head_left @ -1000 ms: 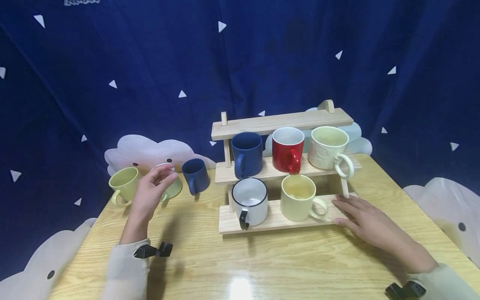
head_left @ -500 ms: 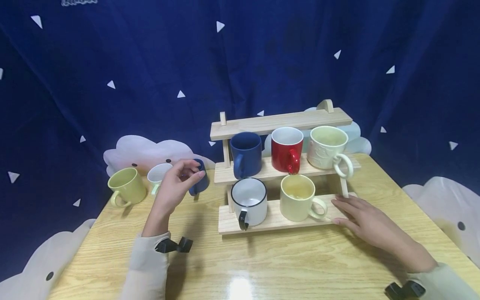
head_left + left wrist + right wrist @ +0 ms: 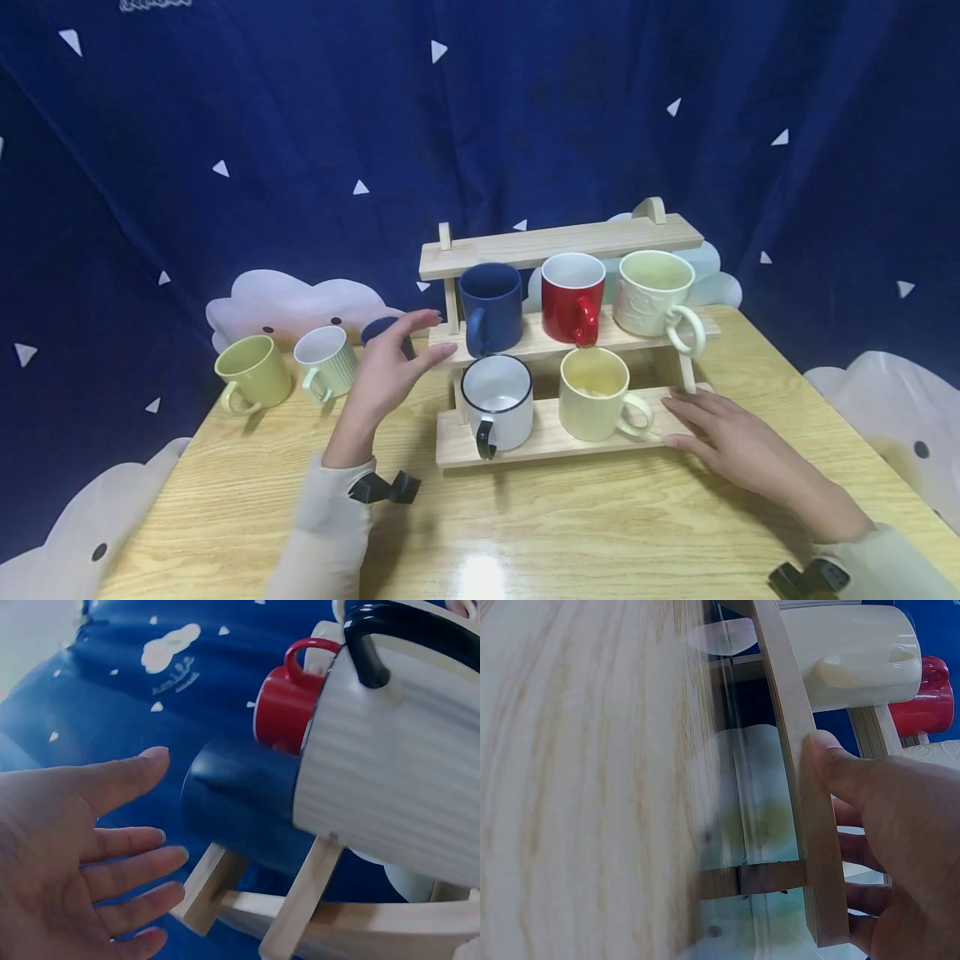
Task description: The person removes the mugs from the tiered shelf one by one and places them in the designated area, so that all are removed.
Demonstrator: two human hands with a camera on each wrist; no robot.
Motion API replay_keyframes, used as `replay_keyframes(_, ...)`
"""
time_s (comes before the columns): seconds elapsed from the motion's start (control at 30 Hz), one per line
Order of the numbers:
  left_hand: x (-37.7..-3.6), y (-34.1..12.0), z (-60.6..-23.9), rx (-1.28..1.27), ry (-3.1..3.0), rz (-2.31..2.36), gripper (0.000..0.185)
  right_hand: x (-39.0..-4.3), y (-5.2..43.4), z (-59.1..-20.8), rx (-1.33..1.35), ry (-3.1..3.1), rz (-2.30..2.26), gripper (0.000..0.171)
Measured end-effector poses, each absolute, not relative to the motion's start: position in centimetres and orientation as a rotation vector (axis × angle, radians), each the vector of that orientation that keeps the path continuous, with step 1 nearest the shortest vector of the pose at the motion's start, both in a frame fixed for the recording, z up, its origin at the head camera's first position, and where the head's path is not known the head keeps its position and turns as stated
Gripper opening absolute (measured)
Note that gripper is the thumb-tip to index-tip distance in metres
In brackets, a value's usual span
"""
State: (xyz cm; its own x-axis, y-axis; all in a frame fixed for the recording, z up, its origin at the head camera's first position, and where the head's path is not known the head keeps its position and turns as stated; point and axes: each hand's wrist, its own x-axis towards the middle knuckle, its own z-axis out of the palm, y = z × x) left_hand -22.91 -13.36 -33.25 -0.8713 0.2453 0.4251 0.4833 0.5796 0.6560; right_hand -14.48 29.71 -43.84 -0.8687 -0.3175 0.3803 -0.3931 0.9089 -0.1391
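Observation:
My left hand (image 3: pixel 401 360) is open, its fingers stretched toward the left end of the wooden three-tier rack (image 3: pixel 562 242), close to the middle shelf. It holds nothing. Behind it a small dark blue mug (image 3: pixel 377 327) stands on the table, mostly hidden. The left wrist view shows the open palm (image 3: pixel 90 847) just short of the big blue mug (image 3: pixel 240 802) on the middle shelf. My right hand (image 3: pixel 693 423) lies flat on the right end of the bottom shelf; its thumb (image 3: pixel 832 769) presses against the shelf edge (image 3: pixel 810 847).
The middle shelf holds a blue mug (image 3: pixel 491 308), a red mug (image 3: pixel 573 298) and a cream mug (image 3: pixel 656 293). A black-rimmed white mug (image 3: pixel 497 404) and a pale yellow mug (image 3: pixel 596 393) share the bottom shelf. A green mug (image 3: pixel 251 383) and a ribbed white mug (image 3: pixel 326 372) stand at the table's left.
My left hand has left the ribbed white mug and moved right, past the small blue mug, to the rack's left end, opening its fingers. The right hand has stayed put.

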Motion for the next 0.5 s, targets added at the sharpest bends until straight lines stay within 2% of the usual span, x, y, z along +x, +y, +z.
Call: replay_keyframes(0.5, -22.6, -9.9, -33.0, -0.667, -2.413, -0.900, 0.054, -14.5, 29.8, -43.9, 0.518, -2.711, 0.287, 0.054)
